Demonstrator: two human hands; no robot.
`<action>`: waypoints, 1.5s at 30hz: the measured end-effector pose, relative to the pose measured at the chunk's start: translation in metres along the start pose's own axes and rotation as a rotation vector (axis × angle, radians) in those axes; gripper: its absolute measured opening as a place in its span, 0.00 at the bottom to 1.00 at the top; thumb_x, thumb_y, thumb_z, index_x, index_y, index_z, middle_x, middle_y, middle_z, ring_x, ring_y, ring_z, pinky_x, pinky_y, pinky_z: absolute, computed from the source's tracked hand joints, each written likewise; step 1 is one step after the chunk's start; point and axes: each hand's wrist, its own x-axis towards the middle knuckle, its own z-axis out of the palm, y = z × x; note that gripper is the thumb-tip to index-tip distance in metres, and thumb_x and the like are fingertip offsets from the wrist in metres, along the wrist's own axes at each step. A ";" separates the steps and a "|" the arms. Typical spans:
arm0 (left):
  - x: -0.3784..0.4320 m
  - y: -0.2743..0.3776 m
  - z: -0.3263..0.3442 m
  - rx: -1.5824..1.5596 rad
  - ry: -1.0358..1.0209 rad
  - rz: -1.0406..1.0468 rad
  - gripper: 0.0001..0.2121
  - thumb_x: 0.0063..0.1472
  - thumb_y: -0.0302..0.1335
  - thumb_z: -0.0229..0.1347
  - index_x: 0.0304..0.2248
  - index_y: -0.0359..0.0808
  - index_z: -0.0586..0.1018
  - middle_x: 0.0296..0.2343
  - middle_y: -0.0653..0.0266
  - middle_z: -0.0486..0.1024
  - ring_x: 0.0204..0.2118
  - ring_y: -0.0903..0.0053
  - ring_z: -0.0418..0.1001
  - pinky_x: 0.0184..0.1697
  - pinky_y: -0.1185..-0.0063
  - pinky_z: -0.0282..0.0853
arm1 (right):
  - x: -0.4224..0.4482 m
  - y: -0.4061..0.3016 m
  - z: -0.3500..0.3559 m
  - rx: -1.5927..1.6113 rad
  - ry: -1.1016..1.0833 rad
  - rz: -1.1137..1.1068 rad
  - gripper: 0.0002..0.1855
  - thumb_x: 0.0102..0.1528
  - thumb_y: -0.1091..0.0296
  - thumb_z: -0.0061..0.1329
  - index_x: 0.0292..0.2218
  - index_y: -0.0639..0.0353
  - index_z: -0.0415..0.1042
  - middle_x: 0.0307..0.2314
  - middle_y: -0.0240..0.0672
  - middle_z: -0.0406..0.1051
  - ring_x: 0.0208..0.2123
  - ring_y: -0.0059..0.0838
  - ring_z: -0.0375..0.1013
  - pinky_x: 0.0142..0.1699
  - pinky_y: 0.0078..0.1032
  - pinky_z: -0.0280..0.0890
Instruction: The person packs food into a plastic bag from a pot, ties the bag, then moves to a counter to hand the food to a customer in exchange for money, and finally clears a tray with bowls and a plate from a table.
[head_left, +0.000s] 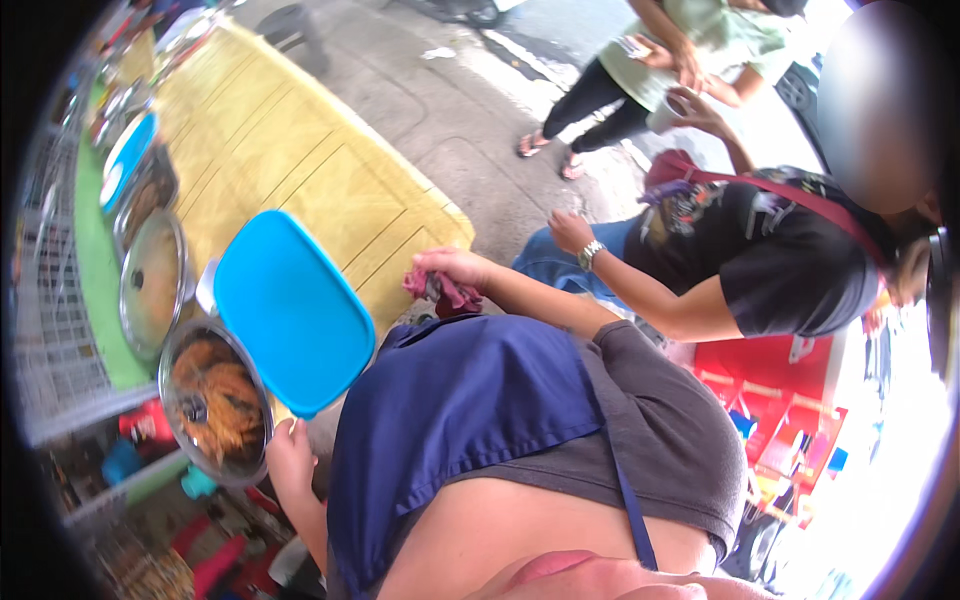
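My right hand (454, 268) is closed around a bunched pink cloth (442, 291) at the near corner of a yellow plastic table (322, 172). My left hand (292, 459) is at the table's near edge, beside a food dish under a clear domed lid (214, 401); its grip is unclear and partly hidden. Fried-looking food shows through that lid. Between my hands lies a container with a bright blue lid (292, 311). A second clear-lidded dish (154, 285) stands farther along the left side.
A person in a black shirt (690, 255) stands close on my right, holding a white cup (664, 116). Another person in a light green top (697, 45) stands beyond. A white wire rack (56, 300) lines the left. Red shelving (780, 420) stands at right.
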 end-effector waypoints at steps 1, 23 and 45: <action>-0.003 0.012 -0.008 -0.064 0.013 0.057 0.14 0.56 0.32 0.46 0.35 0.27 0.70 0.14 0.66 0.66 0.11 0.82 0.62 0.14 0.83 0.59 | -0.003 0.016 -0.024 0.208 -0.011 -0.059 0.22 0.53 0.53 0.37 0.27 0.69 0.68 0.25 0.41 0.70 0.29 0.31 0.69 0.37 0.24 0.63; 0.036 0.097 -0.013 -0.392 0.359 0.528 0.09 0.53 0.24 0.52 0.33 0.27 0.72 0.20 0.67 0.67 0.20 0.87 0.61 0.21 0.87 0.58 | -0.026 0.018 -0.234 -0.488 0.607 0.521 0.15 0.30 0.80 0.44 0.26 0.58 0.69 0.17 0.37 0.66 0.15 0.28 0.63 0.17 0.25 0.57; -0.006 0.150 0.039 -0.383 0.598 0.250 0.09 0.52 0.24 0.52 0.32 0.27 0.72 0.19 0.65 0.69 0.20 0.84 0.64 0.22 0.86 0.60 | 0.017 0.005 -0.266 -1.250 -0.058 0.907 0.16 0.46 0.62 0.42 0.37 0.58 0.69 0.34 0.43 0.69 0.37 0.42 0.68 0.39 0.32 0.62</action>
